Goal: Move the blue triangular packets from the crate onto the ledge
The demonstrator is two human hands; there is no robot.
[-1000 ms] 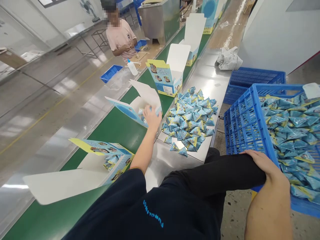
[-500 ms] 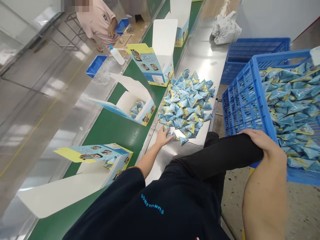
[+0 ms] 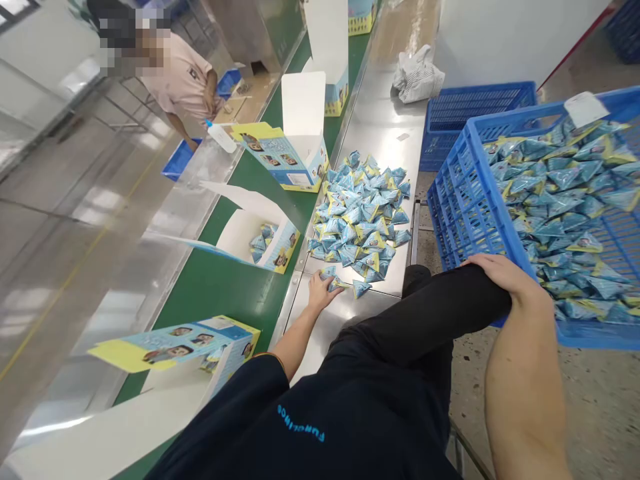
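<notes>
My left hand (image 3: 323,291) rests on the steel table (image 3: 380,127) at the near edge of a pile of small blue triangular packets (image 3: 360,213), its fingers closed around a few of them. My right hand (image 3: 497,273) lies flat on my raised black-trousered knee, holding nothing, right against the corner of a blue crate (image 3: 460,207) full of the same packets. An open printed carton (image 3: 260,240) with several packets inside lies on the green conveyor belt (image 3: 220,287), left of my left hand.
Another open carton (image 3: 295,157) stands further up the belt, and one (image 3: 185,347) lies nearer me. A person in a pink shirt (image 3: 180,83) works at the far left. An empty blue crate (image 3: 470,113) and a crumpled cloth (image 3: 417,77) sit beyond.
My left hand drew back from the open carton on the belt to the near edge of the packet pile and closed on a few packets. My right hand stayed on my knee.
</notes>
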